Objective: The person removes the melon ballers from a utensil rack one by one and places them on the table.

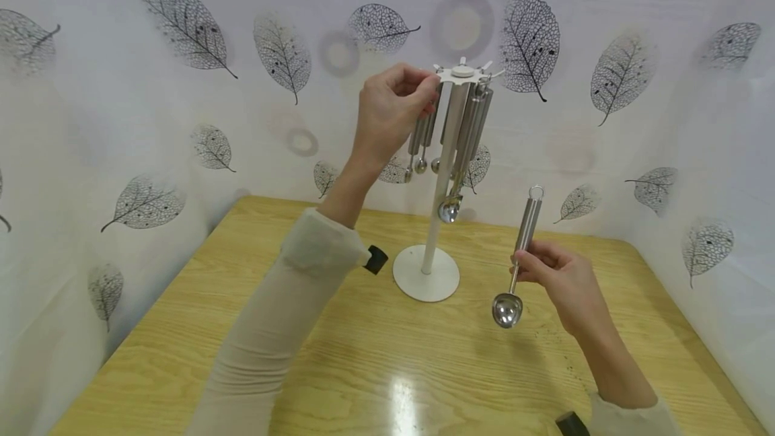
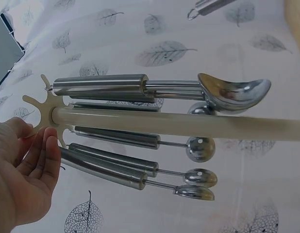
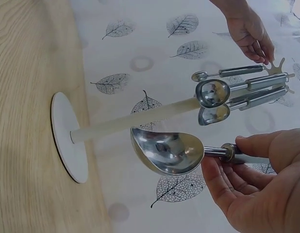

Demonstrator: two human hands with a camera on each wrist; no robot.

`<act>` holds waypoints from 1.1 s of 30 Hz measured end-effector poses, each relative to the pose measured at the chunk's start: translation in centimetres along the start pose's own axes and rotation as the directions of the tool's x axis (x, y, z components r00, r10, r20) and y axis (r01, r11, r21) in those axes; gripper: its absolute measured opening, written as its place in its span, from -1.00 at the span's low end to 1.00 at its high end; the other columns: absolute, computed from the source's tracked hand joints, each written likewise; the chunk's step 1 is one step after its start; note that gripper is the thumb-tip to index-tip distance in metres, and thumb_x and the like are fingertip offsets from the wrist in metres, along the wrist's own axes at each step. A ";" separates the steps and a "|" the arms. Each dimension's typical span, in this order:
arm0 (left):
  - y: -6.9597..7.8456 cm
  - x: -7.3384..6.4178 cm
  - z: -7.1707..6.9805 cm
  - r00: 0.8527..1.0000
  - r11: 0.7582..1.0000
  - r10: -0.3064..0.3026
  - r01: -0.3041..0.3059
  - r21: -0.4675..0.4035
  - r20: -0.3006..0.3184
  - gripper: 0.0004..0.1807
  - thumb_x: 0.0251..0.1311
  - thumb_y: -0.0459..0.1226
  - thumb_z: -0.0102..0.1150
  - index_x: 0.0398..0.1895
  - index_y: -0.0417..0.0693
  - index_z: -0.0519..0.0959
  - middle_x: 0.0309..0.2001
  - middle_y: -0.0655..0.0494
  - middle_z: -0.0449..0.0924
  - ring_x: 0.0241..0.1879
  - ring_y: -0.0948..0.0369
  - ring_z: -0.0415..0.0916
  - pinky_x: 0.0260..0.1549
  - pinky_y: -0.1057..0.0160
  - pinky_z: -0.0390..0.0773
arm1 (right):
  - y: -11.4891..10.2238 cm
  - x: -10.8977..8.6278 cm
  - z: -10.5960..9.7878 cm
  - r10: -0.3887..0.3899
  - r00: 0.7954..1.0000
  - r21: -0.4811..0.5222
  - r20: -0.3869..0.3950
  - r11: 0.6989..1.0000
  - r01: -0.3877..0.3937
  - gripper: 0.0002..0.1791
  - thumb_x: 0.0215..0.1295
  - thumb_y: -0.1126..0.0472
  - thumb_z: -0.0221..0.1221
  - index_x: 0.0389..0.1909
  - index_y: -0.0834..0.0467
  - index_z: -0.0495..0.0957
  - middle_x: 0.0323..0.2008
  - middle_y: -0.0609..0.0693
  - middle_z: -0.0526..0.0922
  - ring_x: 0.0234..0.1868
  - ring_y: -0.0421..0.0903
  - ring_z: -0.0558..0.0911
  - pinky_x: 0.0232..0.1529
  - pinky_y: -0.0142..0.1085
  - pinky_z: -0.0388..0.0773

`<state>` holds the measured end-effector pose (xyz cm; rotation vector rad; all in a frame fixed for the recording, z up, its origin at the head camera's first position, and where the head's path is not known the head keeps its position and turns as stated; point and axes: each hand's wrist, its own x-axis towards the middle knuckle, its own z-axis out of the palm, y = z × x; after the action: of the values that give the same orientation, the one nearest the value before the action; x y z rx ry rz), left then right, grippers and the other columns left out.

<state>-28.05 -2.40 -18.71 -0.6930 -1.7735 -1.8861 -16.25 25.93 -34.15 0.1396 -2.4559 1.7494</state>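
At the top of a white hanging stand (image 1: 434, 221), my left hand (image 1: 393, 106) pinches one of the star-shaped hooks; the left wrist view shows thumb and fingertips on that arm of the hook ring (image 2: 47, 110). Several steel-handled scoops and small ballers (image 2: 200, 148) hang from the other hooks around the pole. To the right of the stand, my right hand (image 1: 560, 281) holds an ice cream scoop (image 1: 506, 309) by its lower handle. Its bowl hangs down and its ring end points up. In the right wrist view the hollow of the scoop's bowl (image 3: 169, 151) faces the camera.
The stand's round white base (image 1: 426, 288) rests on a light wood table (image 1: 339, 369). Behind and at both sides hangs a pale cloth (image 1: 242, 106) printed with dark leaves. A black piece (image 1: 376, 260) sits at my left cuff.
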 end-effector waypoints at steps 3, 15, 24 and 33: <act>0.0 0.0 0.0 1.000 1.000 0.000 0.000 -0.005 0.001 -0.89 0.42 -0.44 0.32 -0.17 -0.41 0.69 -0.36 -0.10 0.74 -0.44 0.16 0.66 -0.30 0.23 0.73 | 0.7 0.0 -0.1 0.020 1.000 0.003 0.004 1.000 -0.020 -0.47 0.59 0.16 0.25 0.25 0.56 0.48 -0.20 -0.07 0.78 -0.21 -0.06 0.80 -0.02 -0.40 0.70; 0.0 0.0 0.1 1.000 1.000 -0.008 0.008 -0.021 0.000 -0.88 0.42 -0.45 0.31 -0.16 -0.44 0.68 -0.35 -0.13 0.74 -0.45 0.17 0.66 -0.29 0.22 0.74 | 3.7 0.4 0.4 0.148 0.988 0.021 0.035 0.989 -0.149 -0.44 0.57 0.19 0.26 0.31 0.57 0.43 -0.15 0.01 0.78 -0.24 -0.13 0.78 -0.05 -0.36 0.72; 0.1 0.0 0.1 1.000 1.000 -0.005 0.005 -0.026 0.002 -0.89 0.42 -0.46 0.31 -0.15 -0.43 0.68 -0.35 -0.12 0.74 -0.45 0.16 0.66 -0.30 0.22 0.74 | 5.3 0.8 0.8 0.240 0.969 -0.037 0.061 0.970 -0.238 -0.41 0.58 0.13 0.25 0.34 0.54 0.42 0.01 0.25 0.75 -0.21 -0.10 0.77 0.04 -0.37 0.66; 0.0 -0.1 0.1 1.000 1.000 -0.008 0.008 -0.022 -0.003 -0.88 0.43 -0.45 0.31 -0.15 -0.43 0.67 -0.35 -0.14 0.74 -0.46 0.18 0.65 -0.30 0.22 0.75 | 7.5 1.0 1.3 0.265 0.961 -0.019 0.086 0.964 -0.264 -0.42 0.59 0.20 0.23 0.33 0.60 0.39 -0.05 0.25 0.75 -0.24 -0.10 0.75 -0.08 -0.33 0.72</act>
<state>-27.94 -2.26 -18.75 -0.6915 -1.7587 -1.9137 -18.38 27.14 -41.42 -0.1216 -2.6486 1.8717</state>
